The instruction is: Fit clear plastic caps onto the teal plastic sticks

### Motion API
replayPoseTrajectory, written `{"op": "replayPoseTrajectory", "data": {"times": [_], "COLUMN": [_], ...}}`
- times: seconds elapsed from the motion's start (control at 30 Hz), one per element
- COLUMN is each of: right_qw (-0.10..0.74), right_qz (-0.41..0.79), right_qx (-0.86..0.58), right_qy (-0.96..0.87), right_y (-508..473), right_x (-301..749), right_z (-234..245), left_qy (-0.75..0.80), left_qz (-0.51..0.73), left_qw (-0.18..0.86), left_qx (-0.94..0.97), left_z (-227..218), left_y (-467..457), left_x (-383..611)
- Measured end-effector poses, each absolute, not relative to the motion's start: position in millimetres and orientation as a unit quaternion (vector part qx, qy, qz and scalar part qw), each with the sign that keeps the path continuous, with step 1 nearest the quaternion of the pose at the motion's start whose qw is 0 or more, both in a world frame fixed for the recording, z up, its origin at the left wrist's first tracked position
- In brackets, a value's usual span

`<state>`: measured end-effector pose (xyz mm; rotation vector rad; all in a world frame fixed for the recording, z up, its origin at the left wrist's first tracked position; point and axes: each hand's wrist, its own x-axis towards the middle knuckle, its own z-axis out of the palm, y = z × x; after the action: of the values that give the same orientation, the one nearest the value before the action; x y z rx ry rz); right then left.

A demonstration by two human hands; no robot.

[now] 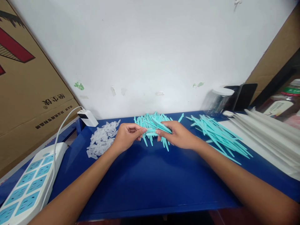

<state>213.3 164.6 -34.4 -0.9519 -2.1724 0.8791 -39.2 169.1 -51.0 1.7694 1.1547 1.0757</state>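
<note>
My right hand (179, 135) is closed around a small bundle of teal plastic sticks (161, 126) that point left. My left hand (127, 135) pinches something small at the tip of one stick, likely a clear cap, though it is too small to name. Both hands hover over the blue table (145, 184), just in front of a pile of short teal sticks (150, 120). A heap of clear plastic caps (102, 139) lies left of my left hand. A second pile of longer teal sticks (217, 134) lies right of my right hand.
A white power strip (30, 184) with its cable lies at the left edge, a white charger (87, 118) behind it. Cardboard boxes (25, 84) stand at left. White paper sleeves (267, 137), a clear jar (217, 101), a phone (245, 96) and a bottle (284, 104) sit at right.
</note>
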Motion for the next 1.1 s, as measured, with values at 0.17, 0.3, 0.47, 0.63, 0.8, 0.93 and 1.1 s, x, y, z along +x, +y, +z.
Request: {"op": "replayPoseTrajectory", "data": {"times": [0.17,0.3,0.47,0.63,0.8,0.93,1.1], "right_qw": [0.284,0.268,0.184,0.177,0.239,0.277,0.278], "right_qz": [0.358,0.215,0.075,0.094,0.094,0.089,0.086], "right_qx": [-0.389,-0.520,-0.645,-0.650,-0.595,-0.554,-0.536], "right_qy": [-0.800,-0.782,-0.737,-0.733,-0.761,-0.780,-0.793], "right_y": [177,199,225,230,223,217,213], "right_x": [227,262,318,330,307,288,277], "right_z": [-34,-28,-25,-28,-30,-32,-36], "left_qy": [0.513,0.597,0.631,0.625,0.606,0.573,0.566], "left_qz": [0.335,0.184,0.148,0.150,0.147,0.118,0.085], "left_qw": [0.133,-0.051,-0.066,-0.049,0.097,0.237,0.248], "left_qx": [0.779,0.779,0.759,0.765,0.776,0.776,0.781], "left_z": [-44,-38,-38,-37,-20,-10,-21], "left_y": [188,204,207,208,211,207,208], "left_x": [-70,-107,-116,-118,-146,-153,-147]}}
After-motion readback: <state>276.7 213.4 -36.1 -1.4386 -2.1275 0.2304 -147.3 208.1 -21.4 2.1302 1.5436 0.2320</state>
